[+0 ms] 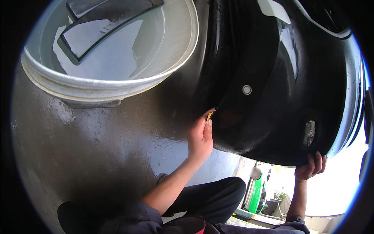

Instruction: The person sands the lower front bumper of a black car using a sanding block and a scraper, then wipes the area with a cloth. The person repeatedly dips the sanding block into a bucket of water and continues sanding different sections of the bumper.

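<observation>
A glossy black car bumper (263, 117) curves across the right half of the head view. My left hand (201, 137) pinches a thin yellowish strip (209, 115) between thumb and fingers, its tip at the bumper's lower edge. Further right, my right hand (311, 168) lies against the bumper's end, fingers bent at the rim. Its thumb is hidden, so whether it grips the bumper does not show. A round grey parking sensor (247, 89) sits in the panel. Nearer my right hand is a small clear lens or reflector (309, 133).
A big pale bucket (111, 83) of water stands at upper left, with a dark curved piece (96, 33) in it. The concrete floor (96, 152) looks wet. My bent knee (216, 196) is below my left hand. A green vehicle (255, 194) appears in the bright background.
</observation>
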Available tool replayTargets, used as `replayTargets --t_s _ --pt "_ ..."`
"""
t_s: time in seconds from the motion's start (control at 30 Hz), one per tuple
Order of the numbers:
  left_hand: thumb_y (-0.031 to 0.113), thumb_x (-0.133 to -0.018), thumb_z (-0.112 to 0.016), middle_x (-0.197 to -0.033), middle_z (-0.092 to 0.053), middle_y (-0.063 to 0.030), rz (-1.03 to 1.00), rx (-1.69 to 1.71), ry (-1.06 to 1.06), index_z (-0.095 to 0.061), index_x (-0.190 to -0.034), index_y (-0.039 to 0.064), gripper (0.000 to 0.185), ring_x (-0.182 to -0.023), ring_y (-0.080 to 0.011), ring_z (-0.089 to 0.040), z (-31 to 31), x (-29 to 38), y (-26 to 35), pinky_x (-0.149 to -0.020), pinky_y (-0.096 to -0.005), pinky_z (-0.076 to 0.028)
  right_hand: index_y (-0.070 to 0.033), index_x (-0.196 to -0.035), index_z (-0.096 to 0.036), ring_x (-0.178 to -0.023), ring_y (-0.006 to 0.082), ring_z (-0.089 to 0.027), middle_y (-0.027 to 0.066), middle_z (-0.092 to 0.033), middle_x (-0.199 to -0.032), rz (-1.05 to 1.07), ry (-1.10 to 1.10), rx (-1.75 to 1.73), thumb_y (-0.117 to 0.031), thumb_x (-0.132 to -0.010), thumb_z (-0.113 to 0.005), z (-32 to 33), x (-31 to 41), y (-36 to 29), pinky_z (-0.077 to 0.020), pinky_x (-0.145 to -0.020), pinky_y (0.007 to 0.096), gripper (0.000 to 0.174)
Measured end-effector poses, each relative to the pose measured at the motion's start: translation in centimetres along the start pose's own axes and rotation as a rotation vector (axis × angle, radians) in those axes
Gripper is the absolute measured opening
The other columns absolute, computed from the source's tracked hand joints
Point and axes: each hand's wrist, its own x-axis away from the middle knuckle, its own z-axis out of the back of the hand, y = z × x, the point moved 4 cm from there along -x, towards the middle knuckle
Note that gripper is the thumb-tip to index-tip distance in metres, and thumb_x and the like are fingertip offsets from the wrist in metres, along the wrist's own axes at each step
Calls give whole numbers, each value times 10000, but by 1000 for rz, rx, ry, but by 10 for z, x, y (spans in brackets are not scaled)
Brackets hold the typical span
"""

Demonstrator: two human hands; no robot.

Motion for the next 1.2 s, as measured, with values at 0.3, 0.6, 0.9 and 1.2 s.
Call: replayTargets --t_s 0.3,0.6,0.9,1.2 --pt "108 -1127 -589 -1075 -733 -54 228 259 -219 -681 -1257 -30 211 -984 -145 -686 -103 -249 65 -939 -353 -568 -97 -1116 -772 -1424 380 -517 151 -709 -1366 -59 46 -69 -294 -1125 -409 1 -1 -5 -394 -1238 626 414" --pt "115 -1133 -567 -999 -660 -4 278 278 -142 -685 -1150 12 158 -929 -105 -578 -101 -251 76 -869 -332 -500 -143 -1026 -824 -1349 306 -573 74 -738 -1329 -69 53 -125 -238 -946 -541 3 -13 -5 -399 -1241 586 310" --pt "123 -1173 -532 -1163 -761 -38 433 -467 -376 -701 -1342 -7 272 -1025 -102 -654 19 -20 11 -938 -288 -521 -161 -953 -812 -1283 201 -682 -1 -771 -1264 -148 203 -206 -132 -825 -686 15 -30 2 -499 -1176 509 183" --pt "155 -1127 -681 -1050 -734 0 519 -93 -503 -694 -1277 37 192 -907 -91 -675 13 7 153 -829 -289 -574 -97 -1054 -784 -1035 250 -755 63 -761 -1091 -521 469 -760 -96 -789 -754 65 -57 -60 -539 -1105 512 267"
